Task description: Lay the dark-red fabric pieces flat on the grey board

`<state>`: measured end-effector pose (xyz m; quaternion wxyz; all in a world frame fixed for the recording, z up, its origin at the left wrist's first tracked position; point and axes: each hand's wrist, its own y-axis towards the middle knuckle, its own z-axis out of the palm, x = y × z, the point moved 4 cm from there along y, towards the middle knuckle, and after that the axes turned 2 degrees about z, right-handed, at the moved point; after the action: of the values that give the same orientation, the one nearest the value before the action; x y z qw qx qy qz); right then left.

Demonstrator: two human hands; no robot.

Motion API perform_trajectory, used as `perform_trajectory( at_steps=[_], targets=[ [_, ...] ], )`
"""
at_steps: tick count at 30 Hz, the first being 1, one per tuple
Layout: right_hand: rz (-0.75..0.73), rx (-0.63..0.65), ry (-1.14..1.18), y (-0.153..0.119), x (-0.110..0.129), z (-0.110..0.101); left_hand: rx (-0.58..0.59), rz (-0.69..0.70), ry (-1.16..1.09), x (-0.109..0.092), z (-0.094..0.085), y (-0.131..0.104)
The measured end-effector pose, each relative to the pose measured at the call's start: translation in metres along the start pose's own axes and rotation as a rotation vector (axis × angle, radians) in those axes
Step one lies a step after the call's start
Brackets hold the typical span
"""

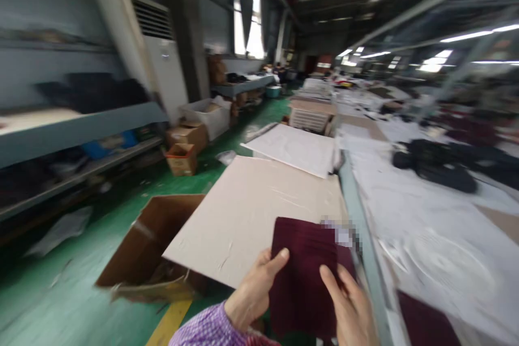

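A dark maroon piece of folded fabric [304,281] is held up in front of me, with faint ridges along its upper part. My left hand [253,286] pinches its left edge, thumb on top and fingers behind it. On the other side, my right hand [351,300] grips the right edge, fingers partly hidden by the cloth. A small white tag or label [344,236] shows at the fabric's upper right corner, partly blurred out. Beneath and beyond the fabric lies a large beige board [251,200].
An open cardboard box [146,248] stands on the green floor at the left. A long worktable [389,194] runs along the right, bearing black cloth [436,165] and another maroon piece [425,321]. A white-topped surface [294,146] lies ahead. Small cartons [181,159] sit near a shelf.
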<state>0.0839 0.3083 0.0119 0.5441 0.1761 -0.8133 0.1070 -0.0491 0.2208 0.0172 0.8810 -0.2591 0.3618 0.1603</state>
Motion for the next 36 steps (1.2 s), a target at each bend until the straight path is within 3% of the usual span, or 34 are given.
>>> perform_trajectory(
  at_steps=[4, 6, 9, 13, 17, 22, 26, 30, 36],
  targets=[
    [0.128, -0.142, 0.092, 0.011, -0.02, -0.024, 0.068, -0.216, 0.079, 0.018, 0.024, 0.026],
    [0.114, -0.256, 0.097, 0.006, -0.026, -0.042, 0.151, -0.325, 0.125, 0.035, 0.04, 0.034],
    [0.144, -0.466, 0.074, -0.011, -0.044, -0.075, 0.326, -0.377, 0.221, 0.067, 0.064, 0.045],
    [0.3, -0.753, 0.01, -0.056, -0.091, -0.125, 0.54, -0.52, 0.471, 0.134, 0.096, 0.049],
    [0.469, -0.882, -0.036, -0.131, -0.138, -0.158, 0.752, -0.765, 0.625, 0.206, 0.11, 0.016],
    [0.698, -0.86, -0.137, -0.23, -0.182, -0.175, 0.914, -1.045, 0.785, 0.278, 0.095, -0.041],
    [0.848, -0.779, -0.219, -0.281, -0.21, -0.193, 0.93, -1.219, 0.955, 0.329, 0.084, -0.071],
    [0.967, -0.688, -0.321, -0.297, -0.234, -0.222, 0.906, -1.297, 1.1, 0.372, 0.086, -0.087],
    [1.034, -0.529, -0.447, -0.281, -0.273, -0.262, 0.873, -1.272, 1.151, 0.411, 0.097, -0.089]
  ],
)
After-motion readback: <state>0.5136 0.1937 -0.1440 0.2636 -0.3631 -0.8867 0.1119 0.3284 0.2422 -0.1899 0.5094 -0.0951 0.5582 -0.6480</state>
